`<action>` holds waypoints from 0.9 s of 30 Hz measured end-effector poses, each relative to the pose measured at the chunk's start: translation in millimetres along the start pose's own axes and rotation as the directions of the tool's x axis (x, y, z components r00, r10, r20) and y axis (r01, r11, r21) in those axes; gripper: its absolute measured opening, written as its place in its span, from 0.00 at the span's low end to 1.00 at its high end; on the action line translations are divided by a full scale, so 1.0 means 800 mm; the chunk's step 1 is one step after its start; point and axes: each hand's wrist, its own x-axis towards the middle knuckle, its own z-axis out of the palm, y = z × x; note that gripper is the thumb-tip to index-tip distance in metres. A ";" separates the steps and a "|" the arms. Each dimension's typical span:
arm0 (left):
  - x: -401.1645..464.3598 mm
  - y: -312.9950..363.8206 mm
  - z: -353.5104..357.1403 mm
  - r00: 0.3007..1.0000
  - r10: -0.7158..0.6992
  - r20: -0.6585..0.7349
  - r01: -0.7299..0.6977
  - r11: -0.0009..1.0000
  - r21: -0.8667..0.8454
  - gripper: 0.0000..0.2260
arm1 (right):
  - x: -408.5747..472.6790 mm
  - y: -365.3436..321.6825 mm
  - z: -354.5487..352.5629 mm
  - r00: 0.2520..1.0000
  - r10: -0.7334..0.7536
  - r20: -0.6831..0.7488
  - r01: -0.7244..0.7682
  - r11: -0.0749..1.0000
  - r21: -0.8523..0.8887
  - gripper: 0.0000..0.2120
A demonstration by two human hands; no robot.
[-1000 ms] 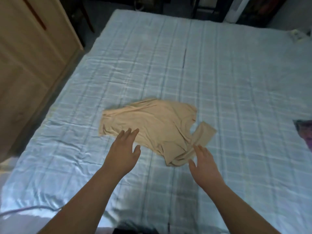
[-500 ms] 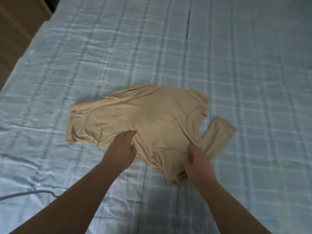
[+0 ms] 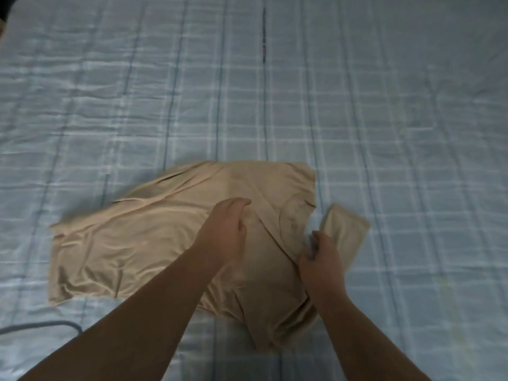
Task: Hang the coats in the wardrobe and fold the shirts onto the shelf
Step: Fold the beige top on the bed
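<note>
Folding has barely begun: the shirt [image 3: 154,243] lies flat but creased on the bed [image 3: 384,105], at about 7 o'clock from the bed's middle. The left hand [image 3: 224,229] hovers half-curled over its chest, holding nothing; the right hand [image 3: 320,259] pinches the sleeve [image 3: 345,229] at 3 o'clock. No wardrobe, shelf or container is in view.
</note>
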 end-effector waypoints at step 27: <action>0.134 0.145 -0.110 0.974 0.177 0.142 -0.214 0.924 0.316 0.10 | -0.049 0.014 -0.027 0.969 0.165 0.183 -0.211 0.939 0.271 0.05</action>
